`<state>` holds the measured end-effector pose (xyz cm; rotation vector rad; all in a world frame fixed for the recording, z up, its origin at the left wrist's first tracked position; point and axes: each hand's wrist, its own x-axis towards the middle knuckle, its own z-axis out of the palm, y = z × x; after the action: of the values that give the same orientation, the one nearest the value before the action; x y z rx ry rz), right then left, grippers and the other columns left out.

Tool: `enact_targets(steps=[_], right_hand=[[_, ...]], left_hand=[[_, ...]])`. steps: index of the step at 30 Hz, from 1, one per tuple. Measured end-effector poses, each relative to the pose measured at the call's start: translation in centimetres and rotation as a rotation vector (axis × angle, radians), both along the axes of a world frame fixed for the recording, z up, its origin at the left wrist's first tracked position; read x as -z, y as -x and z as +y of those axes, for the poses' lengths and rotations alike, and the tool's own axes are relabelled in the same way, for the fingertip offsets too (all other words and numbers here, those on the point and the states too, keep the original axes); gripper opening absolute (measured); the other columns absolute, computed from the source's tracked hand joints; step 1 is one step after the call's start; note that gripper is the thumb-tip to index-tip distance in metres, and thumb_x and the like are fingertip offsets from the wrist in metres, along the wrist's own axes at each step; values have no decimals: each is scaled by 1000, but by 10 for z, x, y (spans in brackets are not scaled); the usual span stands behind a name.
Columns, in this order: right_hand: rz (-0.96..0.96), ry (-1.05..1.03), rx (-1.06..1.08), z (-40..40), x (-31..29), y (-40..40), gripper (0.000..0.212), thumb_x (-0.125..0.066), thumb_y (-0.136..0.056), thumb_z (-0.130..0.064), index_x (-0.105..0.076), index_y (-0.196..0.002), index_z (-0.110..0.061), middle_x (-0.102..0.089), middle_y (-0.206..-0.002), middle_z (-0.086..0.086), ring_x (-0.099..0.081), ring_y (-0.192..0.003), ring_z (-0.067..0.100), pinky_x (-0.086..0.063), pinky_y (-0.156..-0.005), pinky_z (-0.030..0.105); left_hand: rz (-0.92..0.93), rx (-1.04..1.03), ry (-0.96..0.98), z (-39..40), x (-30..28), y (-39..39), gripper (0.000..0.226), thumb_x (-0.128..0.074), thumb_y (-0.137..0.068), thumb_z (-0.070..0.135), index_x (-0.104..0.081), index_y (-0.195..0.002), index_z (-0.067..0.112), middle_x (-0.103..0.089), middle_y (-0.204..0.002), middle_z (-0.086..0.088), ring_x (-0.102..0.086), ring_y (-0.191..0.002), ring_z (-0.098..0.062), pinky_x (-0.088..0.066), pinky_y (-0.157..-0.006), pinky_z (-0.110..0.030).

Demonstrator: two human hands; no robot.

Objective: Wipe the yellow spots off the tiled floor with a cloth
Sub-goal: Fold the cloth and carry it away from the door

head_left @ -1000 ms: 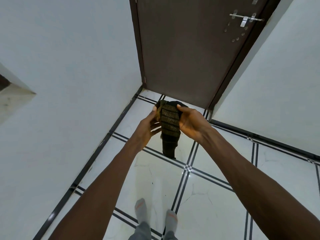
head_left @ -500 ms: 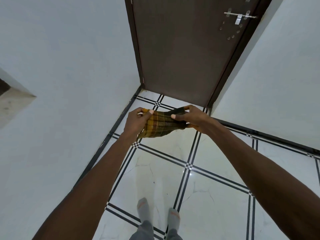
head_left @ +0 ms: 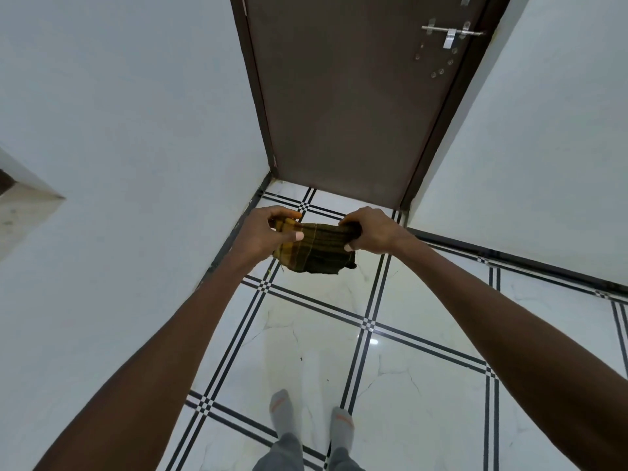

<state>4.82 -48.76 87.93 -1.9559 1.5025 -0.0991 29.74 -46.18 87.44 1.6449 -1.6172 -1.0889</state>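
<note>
Overhead, seen from a head-worn camera looking down, a person stands in a narrow white-walled passage, both bare arms stretched forward. A yellow-and-dark striped cloth (head_left: 314,251) is held in the air between the two hands, near the centre of the view and well above the floor. The left hand (head_left: 263,232), at 9 o'clock of the cloth, is closed on its yellower end, thumb on top and fingers curled round. The right hand (head_left: 373,231), at 3 o'clock of the cloth, is closed on the darker end, which is bunched inside the fist and mostly hidden. The cloth sags between them, with a ragged lower edge.

Below lies the tiled floor (head_left: 407,396), glossy white marble-look tiles divided by double black lines. A faint yellowish tint shows on the tile near the centre, at 6 o'clock of the cloth, but separate yellow spots are hard to make out. Two feet in grey socks (head_left: 282,411) with orange bands stand at the bottom edge; the legs are cut off by the frame.

At 12 o'clock a brown door (head_left: 343,96) stands shut, a metal latch (head_left: 450,34) near its upper right. Its top is cut off.
</note>
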Motion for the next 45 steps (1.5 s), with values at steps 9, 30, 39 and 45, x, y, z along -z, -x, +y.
enact_targets(steps=[9,30,39,45], right_hand=[[-86,83,31,-8,14,2,31,-48,-105,-4,-72,-124,-3,-68,-111,13,-58,-101,23,-41,-81,28],[-870,-385,471,3,-3,3,24,-36,-112,-34,-58,-118,-27,-64,-117,1,-60,-118,22,-45,-105,47],[-892,-644,620,3,9,24,38,-72,-96,-21,-56,-128,-11,-67,-119,16,-67,-109,28,-58,-84,35],[-541,-289,125,5,4,29,64,-88,-79,-9,-59,-135,-20,-65,-128,7,-62,-120,23,-57,-96,34]], left_hand=[[-221,-137,211,6,-3,17,37,-88,-81,30,-78,-115,17,-71,-103,3,-65,-96,-13,-55,-89,-26],[304,-125,-224,3,-4,26,51,-46,-102,60,-62,-128,19,-72,-119,-5,-69,-110,-19,-56,-96,-40],[491,-132,-384,11,24,9,92,-82,-87,18,-29,-159,39,-47,-142,-10,-55,-130,-34,-50,-104,-46],[324,-102,-173,2,6,11,57,-81,-88,26,-58,-141,29,-61,-125,-4,-62,-122,-27,-61,-90,-35]])
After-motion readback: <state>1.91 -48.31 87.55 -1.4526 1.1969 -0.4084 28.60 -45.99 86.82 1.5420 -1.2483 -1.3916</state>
